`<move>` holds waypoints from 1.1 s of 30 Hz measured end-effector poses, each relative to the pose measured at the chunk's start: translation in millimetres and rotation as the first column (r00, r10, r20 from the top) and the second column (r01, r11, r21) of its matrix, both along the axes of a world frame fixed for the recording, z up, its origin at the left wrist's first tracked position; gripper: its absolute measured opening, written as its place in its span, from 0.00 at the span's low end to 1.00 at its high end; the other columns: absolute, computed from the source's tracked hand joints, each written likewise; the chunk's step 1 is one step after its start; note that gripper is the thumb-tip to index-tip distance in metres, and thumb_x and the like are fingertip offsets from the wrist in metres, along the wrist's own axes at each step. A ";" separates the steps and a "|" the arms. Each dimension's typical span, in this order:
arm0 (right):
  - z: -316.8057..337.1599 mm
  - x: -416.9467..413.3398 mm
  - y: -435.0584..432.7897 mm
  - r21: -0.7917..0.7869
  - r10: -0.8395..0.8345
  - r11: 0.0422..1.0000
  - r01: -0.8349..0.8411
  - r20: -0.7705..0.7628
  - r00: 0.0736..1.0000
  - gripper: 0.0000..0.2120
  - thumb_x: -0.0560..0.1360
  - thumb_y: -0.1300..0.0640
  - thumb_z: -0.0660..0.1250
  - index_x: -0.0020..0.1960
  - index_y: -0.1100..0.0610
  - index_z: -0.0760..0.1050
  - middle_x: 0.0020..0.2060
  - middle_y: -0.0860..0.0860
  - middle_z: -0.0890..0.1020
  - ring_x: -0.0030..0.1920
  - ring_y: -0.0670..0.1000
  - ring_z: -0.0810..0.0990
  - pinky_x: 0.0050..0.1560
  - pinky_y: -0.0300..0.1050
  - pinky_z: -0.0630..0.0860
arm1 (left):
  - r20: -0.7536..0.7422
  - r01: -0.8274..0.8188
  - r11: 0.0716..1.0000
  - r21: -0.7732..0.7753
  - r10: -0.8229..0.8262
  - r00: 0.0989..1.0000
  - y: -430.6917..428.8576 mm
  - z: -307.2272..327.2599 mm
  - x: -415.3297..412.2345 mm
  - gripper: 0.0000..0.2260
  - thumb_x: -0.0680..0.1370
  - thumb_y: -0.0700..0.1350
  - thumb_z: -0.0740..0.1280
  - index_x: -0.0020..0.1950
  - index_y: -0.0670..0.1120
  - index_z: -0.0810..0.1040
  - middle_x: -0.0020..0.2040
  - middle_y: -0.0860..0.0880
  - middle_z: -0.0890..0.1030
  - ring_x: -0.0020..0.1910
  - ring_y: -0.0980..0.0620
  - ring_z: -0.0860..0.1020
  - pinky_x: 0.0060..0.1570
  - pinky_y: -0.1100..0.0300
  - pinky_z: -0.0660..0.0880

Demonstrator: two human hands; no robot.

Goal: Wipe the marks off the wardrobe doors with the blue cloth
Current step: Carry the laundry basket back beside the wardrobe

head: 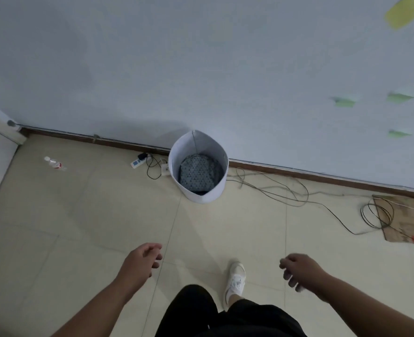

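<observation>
My left hand (144,259) hangs low over the tiled floor with loosely curled fingers and holds nothing. My right hand (298,269) hangs the same way at the lower right, also holding nothing. Ahead, against the wall, stands a white fabric basket (215,190) with a blue-grey patterned cloth (198,173) lying in its bottom. No wardrobe doors are in view; a pale wall fills the upper half.
A power strip (138,161) and loose cables (286,190) trail along the skirting board. Flattened cardboard (410,220) lies at the right, a plastic bottle (54,163) on the floor at the left. Green and yellow notes (344,102) stick to the wall. My white shoe (235,279) steps forward.
</observation>
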State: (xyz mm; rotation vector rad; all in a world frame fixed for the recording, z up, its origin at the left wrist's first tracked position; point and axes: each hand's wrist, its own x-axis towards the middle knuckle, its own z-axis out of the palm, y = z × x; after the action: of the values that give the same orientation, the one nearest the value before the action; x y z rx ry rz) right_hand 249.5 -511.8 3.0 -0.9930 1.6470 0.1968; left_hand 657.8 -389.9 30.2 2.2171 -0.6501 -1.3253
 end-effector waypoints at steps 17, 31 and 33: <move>7.7 233.7 -278.8 -0.156 0.018 0.988 -0.007 0.071 0.997 0.09 0.78 0.58 0.64 0.47 0.62 0.80 0.33 0.55 0.83 0.30 0.52 0.78 0.30 0.45 0.74 | -0.094 -0.071 0.984 0.164 0.087 0.992 -188.3 -50.2 162.0 0.08 0.84 0.43 0.64 0.54 0.48 0.83 0.48 0.45 0.86 0.41 0.48 0.81 0.38 0.58 0.74; -145.7 236.5 -391.5 -0.091 -0.133 0.988 0.127 -0.065 0.989 0.09 0.77 0.61 0.64 0.46 0.61 0.82 0.34 0.57 0.85 0.30 0.54 0.80 0.31 0.46 0.78 | -0.071 0.066 0.974 0.218 -0.051 0.996 -396.9 -165.0 203.6 0.08 0.83 0.47 0.63 0.52 0.49 0.82 0.51 0.44 0.85 0.45 0.47 0.82 0.43 0.51 0.79; -181.2 242.2 -409.7 -0.111 -0.142 0.985 0.131 -0.089 0.986 0.09 0.77 0.60 0.65 0.46 0.62 0.83 0.35 0.58 0.85 0.31 0.54 0.81 0.35 0.51 0.81 | -0.038 0.055 0.965 0.257 -0.047 0.998 -413.6 -199.3 202.3 0.09 0.81 0.49 0.65 0.54 0.47 0.83 0.52 0.42 0.85 0.46 0.45 0.83 0.50 0.45 0.82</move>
State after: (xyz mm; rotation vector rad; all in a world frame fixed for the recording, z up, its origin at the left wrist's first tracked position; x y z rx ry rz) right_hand 491.7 -921.4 -178.2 -0.9573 1.8223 0.0669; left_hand 860.1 -803.5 -169.1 2.3909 -0.5525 -1.5443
